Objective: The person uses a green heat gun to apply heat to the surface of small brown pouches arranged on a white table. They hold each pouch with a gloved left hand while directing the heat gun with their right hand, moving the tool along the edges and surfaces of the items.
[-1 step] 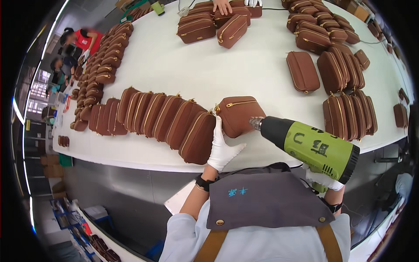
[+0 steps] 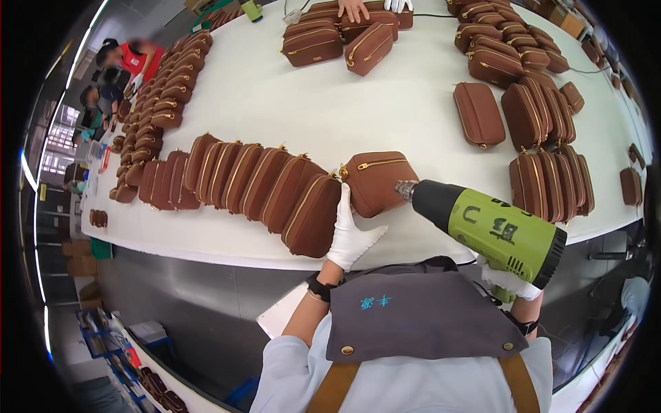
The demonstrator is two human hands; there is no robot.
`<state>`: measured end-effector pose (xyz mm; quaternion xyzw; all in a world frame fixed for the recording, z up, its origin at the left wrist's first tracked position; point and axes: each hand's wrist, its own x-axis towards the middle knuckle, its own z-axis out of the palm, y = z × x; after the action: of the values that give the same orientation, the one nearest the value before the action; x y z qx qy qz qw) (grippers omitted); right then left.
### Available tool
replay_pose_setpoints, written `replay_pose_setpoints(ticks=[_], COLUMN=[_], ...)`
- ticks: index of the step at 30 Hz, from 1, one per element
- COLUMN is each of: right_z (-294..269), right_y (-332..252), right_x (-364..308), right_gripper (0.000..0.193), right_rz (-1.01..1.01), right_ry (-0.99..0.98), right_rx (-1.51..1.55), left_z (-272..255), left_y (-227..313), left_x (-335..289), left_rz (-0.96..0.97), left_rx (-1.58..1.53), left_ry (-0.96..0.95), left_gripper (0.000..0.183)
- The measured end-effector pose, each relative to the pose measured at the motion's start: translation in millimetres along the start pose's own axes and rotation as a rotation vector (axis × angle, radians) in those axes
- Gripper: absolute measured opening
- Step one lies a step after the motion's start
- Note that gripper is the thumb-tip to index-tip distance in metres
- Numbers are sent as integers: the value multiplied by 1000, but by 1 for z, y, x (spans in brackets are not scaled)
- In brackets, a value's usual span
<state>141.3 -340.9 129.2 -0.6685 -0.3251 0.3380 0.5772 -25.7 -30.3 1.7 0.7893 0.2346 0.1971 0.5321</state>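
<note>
My left hand (image 2: 350, 237), in a white glove, rests against the left side of a brown zippered pouch (image 2: 381, 189). Its fingers lie flat along the pouch's edge and the thumb is spread away. A gold zipper runs across the pouch's upper part, with a gold fitting at its left corner. My gloved right hand (image 2: 513, 282) is closed round the handle of a green and black heat gun (image 2: 478, 217); the gun's body hides part of the hand. The metal nozzle points left at the pouch's right side, very near it.
Left of the pouch, a row of upright brown pouches (image 2: 265, 186) reaches along the white table (image 2: 323, 113). More pouches (image 2: 551, 182) stand at the right, and one (image 2: 478, 113) lies alone. Across the table, another person's hands (image 2: 354, 9) touch pouches. Other people work at far left.
</note>
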Motion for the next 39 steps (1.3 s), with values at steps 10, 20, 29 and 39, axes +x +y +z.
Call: replay_pose_setpoints(ticks=[10, 20, 29, 39], right_z=[27, 35, 39, 17], right_y=[-7, -5, 4, 3], right_x=[14, -9, 6, 8], right_gripper=[43, 41, 37, 39], right_rz=[339, 165, 336, 262], right_ry=[87, 61, 250, 458], right_rx=[119, 73, 152, 151], left_z=[-3, 6, 31, 53], left_y=[-29, -39, -8, -30], left_x=[-24, -22, 31, 67], left_rz=[-426, -284, -500, -554], left_rx=[239, 222, -152, -131], left_ry=[-192, -231, 93, 196], left_gripper=[67, 59, 95, 114])
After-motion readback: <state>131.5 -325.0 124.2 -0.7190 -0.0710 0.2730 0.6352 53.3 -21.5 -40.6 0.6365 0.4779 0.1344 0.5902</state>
